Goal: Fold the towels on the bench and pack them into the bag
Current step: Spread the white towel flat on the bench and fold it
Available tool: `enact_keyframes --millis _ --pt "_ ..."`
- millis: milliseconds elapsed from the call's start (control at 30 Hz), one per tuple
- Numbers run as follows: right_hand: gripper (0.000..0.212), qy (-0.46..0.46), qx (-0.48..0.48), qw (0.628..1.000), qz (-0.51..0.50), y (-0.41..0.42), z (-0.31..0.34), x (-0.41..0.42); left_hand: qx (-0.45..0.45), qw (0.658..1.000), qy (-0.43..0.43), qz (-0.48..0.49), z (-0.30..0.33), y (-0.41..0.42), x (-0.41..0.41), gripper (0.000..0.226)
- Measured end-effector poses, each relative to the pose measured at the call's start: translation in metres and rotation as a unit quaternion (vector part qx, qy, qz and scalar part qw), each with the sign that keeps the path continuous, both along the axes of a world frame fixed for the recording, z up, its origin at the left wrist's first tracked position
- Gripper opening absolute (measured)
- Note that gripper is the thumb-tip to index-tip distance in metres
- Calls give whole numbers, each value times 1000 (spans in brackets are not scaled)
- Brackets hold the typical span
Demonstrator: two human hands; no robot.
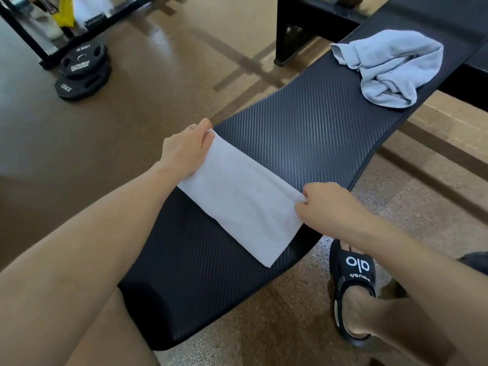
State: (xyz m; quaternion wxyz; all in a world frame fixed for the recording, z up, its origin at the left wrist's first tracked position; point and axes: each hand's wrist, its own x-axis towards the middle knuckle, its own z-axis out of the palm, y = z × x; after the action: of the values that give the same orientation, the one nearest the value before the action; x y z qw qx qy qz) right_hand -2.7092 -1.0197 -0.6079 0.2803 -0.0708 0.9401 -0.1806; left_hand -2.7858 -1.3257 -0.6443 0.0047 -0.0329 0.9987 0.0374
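A white towel (pixel 237 196) lies flat across the black padded bench (pixel 317 128), folded into a long strip. My left hand (pixel 184 149) pinches its far left corner at the bench's left edge. My right hand (pixel 322 204) pinches the far right corner near the bench's right edge. A crumpled light blue towel (pixel 390 67) sits further along the bench, untouched. No bag is in view.
Black weight plates (pixel 81 72) are stacked on the brown floor at the left, beside a black rack (pixel 39 40). A black frame leg (pixel 287 33) stands beyond the bench. My foot in a black sandal (pixel 353 283) is on the floor to the right of the bench.
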Motion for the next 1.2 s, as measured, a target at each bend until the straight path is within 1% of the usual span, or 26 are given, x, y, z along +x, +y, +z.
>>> enact_keyframes --millis 167,233,300,367,400,433,467,500,533,567,600,633,700,733,767,867,967,1033,1100,1133,1200 --pt "20 -17 34 999 25 0 6 -3 -25 1000 17 -9 -1 6 -2 21" --pt "21 -25 49 998 39 -1 8 -6 -56 998 22 -4 -1 9 -2 17" --pt "21 -17 71 996 48 0 11 -8 -101 995 0 -3 0 12 0 10" --pt "16 10 106 993 54 -1 15 -7 -153 988 -8 -10 5 16 0 21" --pt "15 38 125 990 62 -2 18 -5 -153 988 11 -8 10 19 -1 29" --pt "19 88 138 983 78 -3 19 -2 -169 985 34 -4 16 23 -1 37" --pt "27 157 141 972 102 -5 16 1 -165 985 57 4 22 27 2 44" --pt "39 227 123 957 134 -8 12 4 -150 985 80 -2 26 33 8 50" --pt "52 280 86 941 170 -13 8 7 -134 986 99 -25 25 37 17 53" --pt "61 317 32 926 205 -19 3 9 -110 987 105 -52 23 41 30 56" --pt "64 335 -13 913 231 -24 -3 12 -82 990 89 -72 20 46 45 59" --pt "67 320 -31 912 253 -28 -10 14 -58 993 51 -87 14 49 58 63" --pt "73 255 -8 927 274 -31 -28 19 -40 993 -47 -97 -3 50 75 69" --pt "75 225 15 935 274 -29 -39 22 -31 992 -76 -93 -11 50 78 71" --pt "75 210 28 939 271 -27 -47 25 -28 992 -84 -93 -18 48 78 72" --pt "75 224 19 942 248 -21 -59 29 -36 991 -71 -112 -25 44 71 70" --pt "77 225 22 943 246 -23 -58 30 -35 989 -82 -119 -22 42 72 67" --pt "78 214 23 946 243 -26 -55 31 -52 988 -91 -115 -16 45 73 68" --pt "80 201 14 951 236 -27 -54 33 -65 989 -65 -118 -3 55 84 68" --pt "81 198 11 952 232 -27 -53 36 -44 991 -38 -124 4 62 96 67" --pt "80 191 10 954 231 -25 -49 46 33 989 -6 -142 20 75 132 63"
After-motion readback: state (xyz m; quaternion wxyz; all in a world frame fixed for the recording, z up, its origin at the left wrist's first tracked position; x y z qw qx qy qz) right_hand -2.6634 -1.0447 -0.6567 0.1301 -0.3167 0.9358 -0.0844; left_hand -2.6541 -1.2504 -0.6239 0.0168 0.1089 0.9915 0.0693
